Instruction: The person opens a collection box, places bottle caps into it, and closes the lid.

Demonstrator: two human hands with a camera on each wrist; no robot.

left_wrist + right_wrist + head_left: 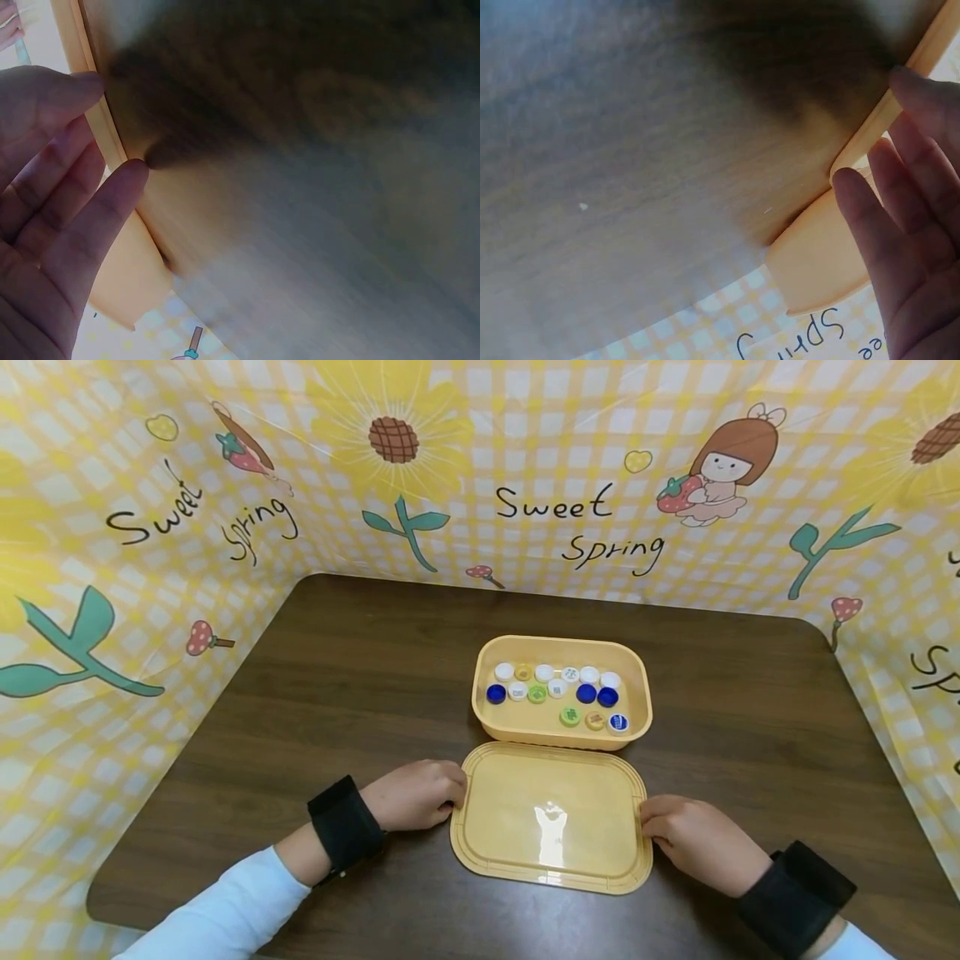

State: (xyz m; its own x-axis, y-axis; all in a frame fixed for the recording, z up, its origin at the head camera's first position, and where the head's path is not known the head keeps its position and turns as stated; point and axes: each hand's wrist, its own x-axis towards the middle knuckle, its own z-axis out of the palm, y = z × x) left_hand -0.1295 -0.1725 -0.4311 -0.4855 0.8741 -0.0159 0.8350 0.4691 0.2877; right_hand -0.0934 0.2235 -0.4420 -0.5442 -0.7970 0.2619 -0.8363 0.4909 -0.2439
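A pale yellow plastic lid [517, 814] with rounded corners lies flat in front of me, light reflecting off its middle. My left hand [416, 795] holds its left rim with thumb and fingertips. On the opposite side, my right hand [701, 842] pinches the right rim. Both wrist views show the lid's thin edge between the thumb and fingers, close over the wood. Just beyond the lid stands a matching yellow container [558, 739], uncovered, with several bottle caps inside: white, dark blue [496, 694], green [537, 693] and yellow-orange [595, 721].
The dark wooden table [360, 668] extends around the lid and container. A yellow checked cloth [555, 452] with flowers and lettering rises along the back and sides. Black bands [347, 823] wrap both wrists, above light blue sleeves [225, 906].
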